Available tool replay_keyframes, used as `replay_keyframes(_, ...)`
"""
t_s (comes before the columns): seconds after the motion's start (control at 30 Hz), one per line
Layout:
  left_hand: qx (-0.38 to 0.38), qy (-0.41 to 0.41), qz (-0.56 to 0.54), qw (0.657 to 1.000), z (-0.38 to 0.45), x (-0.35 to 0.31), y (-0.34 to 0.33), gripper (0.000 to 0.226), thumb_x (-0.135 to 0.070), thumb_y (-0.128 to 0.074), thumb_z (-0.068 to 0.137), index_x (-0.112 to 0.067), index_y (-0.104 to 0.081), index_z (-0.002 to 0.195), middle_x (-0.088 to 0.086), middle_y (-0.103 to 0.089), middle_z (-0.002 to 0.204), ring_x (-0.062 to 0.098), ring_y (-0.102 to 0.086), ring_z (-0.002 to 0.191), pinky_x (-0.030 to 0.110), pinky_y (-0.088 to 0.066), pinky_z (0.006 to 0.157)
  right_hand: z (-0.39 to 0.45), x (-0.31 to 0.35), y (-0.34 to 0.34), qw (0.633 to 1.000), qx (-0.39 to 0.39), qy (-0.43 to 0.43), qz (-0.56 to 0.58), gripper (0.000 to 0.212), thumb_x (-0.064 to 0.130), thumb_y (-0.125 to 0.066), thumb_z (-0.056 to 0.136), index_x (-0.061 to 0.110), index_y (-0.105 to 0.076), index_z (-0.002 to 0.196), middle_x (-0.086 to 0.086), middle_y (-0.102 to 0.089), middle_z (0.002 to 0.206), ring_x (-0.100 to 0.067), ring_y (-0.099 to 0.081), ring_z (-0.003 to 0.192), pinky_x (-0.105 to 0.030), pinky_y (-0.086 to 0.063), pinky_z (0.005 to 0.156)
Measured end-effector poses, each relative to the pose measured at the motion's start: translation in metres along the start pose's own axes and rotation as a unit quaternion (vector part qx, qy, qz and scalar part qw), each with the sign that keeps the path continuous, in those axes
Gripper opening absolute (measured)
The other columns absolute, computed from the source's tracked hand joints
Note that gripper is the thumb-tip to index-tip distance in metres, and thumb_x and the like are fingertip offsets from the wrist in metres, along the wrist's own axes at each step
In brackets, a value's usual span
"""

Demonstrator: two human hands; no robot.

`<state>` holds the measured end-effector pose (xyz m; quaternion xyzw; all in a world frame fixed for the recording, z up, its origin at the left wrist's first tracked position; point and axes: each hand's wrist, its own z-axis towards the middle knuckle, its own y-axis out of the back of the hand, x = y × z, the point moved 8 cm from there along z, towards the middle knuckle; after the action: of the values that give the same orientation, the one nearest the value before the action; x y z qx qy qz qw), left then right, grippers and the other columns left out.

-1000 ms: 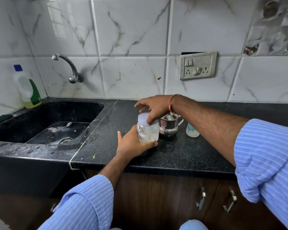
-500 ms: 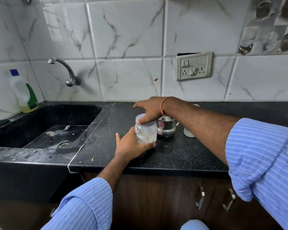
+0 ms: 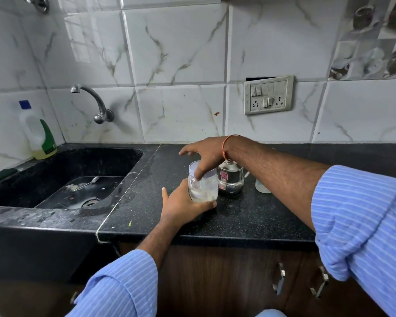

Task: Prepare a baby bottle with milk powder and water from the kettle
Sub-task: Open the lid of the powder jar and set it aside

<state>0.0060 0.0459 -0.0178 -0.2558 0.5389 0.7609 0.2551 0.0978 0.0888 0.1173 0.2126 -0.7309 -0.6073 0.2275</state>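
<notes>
Little has been changed over the past second: the clear jar (image 3: 202, 186) is kept upright near the counter (image 3: 249, 216) middle, though the view has been tilted upward. Its base is clasped by the left hand (image 3: 183, 202), while the pale lid (image 3: 198, 169) is grasped from above by the right hand (image 3: 206, 154); the grip is judged ready for unscrewing. A low layer of whitish contents, probably milk powder, is seen inside. A small steel kettle (image 3: 230, 179) is stood just beside the jar at 3 o'clock, and a pale container, possibly the baby bottle (image 3: 262, 187), is half hidden behind the forearm. Nothing appears scooped or poured yet; opening, dosing, filling and mixing are judged outstanding.
</notes>
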Motion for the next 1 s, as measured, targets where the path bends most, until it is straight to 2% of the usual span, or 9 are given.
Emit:
replay_keyframes(0.07, -0.001, -0.001, 0.002, 1.000, 0.000, -0.001, 0.000, 0.087, -0.077, -0.081, 0.074, -0.037, -0.050, 0.144, -0.020, -0.067, 0.139, 0.011, -0.058, 0.139, 0.058, 0.012, 0.131, 0.000, -0.001, 0.003, 0.999, -0.018, -0.012, -0.024, 0.091, 0.057, -0.078, 0.084, 0.042, -0.032, 0.161, 0.002, -0.053, 0.154, -0.022, -0.051, 0.139, -0.039, -0.044, 0.108)
replay_keyframes(0.2, -0.004, -0.002, -0.001, 1.000, 0.000, 0.001, 0.000, 0.079, -0.078, -0.081, 0.073, -0.039, -0.052, 0.136, -0.023, -0.067, 0.133, 0.010, -0.060, 0.137, 0.059, 0.011, 0.131, 0.000, 0.003, 0.002, 1.000, 0.000, 0.002, 0.005, 0.089, 0.035, -0.082, 0.083, 0.042, -0.037, 0.158, 0.005, -0.058, 0.147, -0.020, -0.054, 0.137, -0.035, -0.045, 0.101)
replay_keyframes(0.3, -0.003, -0.005, 0.000, 1.000, 0.000, -0.001, 0.001, 0.086, -0.076, -0.082, 0.074, -0.037, -0.050, 0.144, -0.022, -0.065, 0.139, 0.010, -0.057, 0.140, 0.059, 0.012, 0.131, -0.004, 0.003, 0.006, 0.999, -0.014, -0.010, -0.045, 0.092, 0.055, -0.081, 0.083, 0.037, -0.035, 0.161, 0.002, -0.047, 0.161, -0.023, -0.049, 0.141, -0.036, -0.042, 0.105)
replay_keyframes(0.37, -0.004, -0.009, 0.000, 1.000, -0.001, -0.002, 0.001, 0.086, -0.075, -0.082, 0.074, -0.037, -0.050, 0.144, -0.025, -0.063, 0.133, 0.010, -0.058, 0.139, 0.059, 0.011, 0.131, -0.004, 0.003, 0.005, 0.998, -0.011, -0.011, -0.057, 0.086, 0.053, -0.080, 0.086, 0.034, -0.039, 0.159, 0.002, -0.049, 0.159, -0.019, -0.052, 0.131, -0.034, -0.042, 0.100)
replay_keyframes(0.47, -0.001, -0.009, -0.001, 1.000, 0.000, 0.000, 0.000, 0.080, -0.076, -0.082, 0.073, -0.039, -0.051, 0.137, -0.028, -0.060, 0.124, 0.010, -0.060, 0.136, 0.060, 0.010, 0.132, -0.005, 0.004, 0.005, 1.000, -0.002, 0.003, -0.028, 0.079, 0.041, -0.084, 0.085, 0.036, -0.046, 0.155, 0.003, -0.055, 0.150, -0.014, -0.049, 0.111, -0.033, -0.044, 0.098)
replay_keyframes(0.67, 0.009, -0.005, -0.011, 1.000, 0.002, 0.002, -0.001, 0.083, -0.074, -0.084, 0.073, -0.041, -0.050, 0.141, -0.024, -0.064, 0.138, 0.009, -0.057, 0.139, 0.060, 0.014, 0.131, -0.024, -0.020, 0.022, 0.993, -0.083, 0.005, 0.085, 0.065, 0.043, -0.083, 0.085, 0.038, -0.058, 0.144, 0.002, -0.062, 0.135, -0.018, -0.061, 0.120, -0.035, -0.049, 0.098)
replay_keyframes(0.83, 0.017, 0.007, -0.025, 1.000, 0.009, 0.012, -0.004, 0.088, -0.069, -0.087, 0.072, -0.039, -0.047, 0.146, -0.024, -0.061, 0.143, 0.010, -0.055, 0.142, 0.061, 0.012, 0.131, -0.089, -0.067, 0.005, 0.920, -0.190, 0.009, 0.343, 0.052, 0.034, -0.087, 0.085, 0.038, -0.067, 0.133, 0.003, -0.061, 0.130, -0.013, -0.063, 0.115, -0.029, -0.057, 0.090)
replay_keyframes(0.9, 0.015, 0.007, -0.028, 0.999, 0.012, 0.016, -0.005, 0.096, -0.068, -0.087, 0.072, -0.037, -0.043, 0.151, -0.023, -0.057, 0.149, 0.011, -0.053, 0.144, 0.061, 0.011, 0.131, -0.118, -0.097, -0.022, 0.893, -0.221, -0.022, 0.393, 0.051, 0.029, -0.090, 0.081, 0.035, -0.067, 0.126, 0.001, -0.062, 0.128, -0.019, -0.066, 0.115, -0.036, -0.060, 0.094)
replay_keyframes(1.0, 0.009, 0.009, -0.038, 0.999, 0.014, 0.020, -0.004, 0.105, -0.066, -0.089, 0.072, -0.032, -0.035, 0.156, -0.021, -0.056, 0.151, 0.013, -0.052, 0.145, 0.060, 0.010, 0.132, -0.160, -0.151, -0.068, 0.851, -0.300, -0.095, 0.420, 0.058, 0.042, -0.097, 0.062, 0.031, -0.064, 0.109, 0.002, -0.070, 0.120, -0.022, -0.071, 0.111, -0.044, -0.061, 0.097)
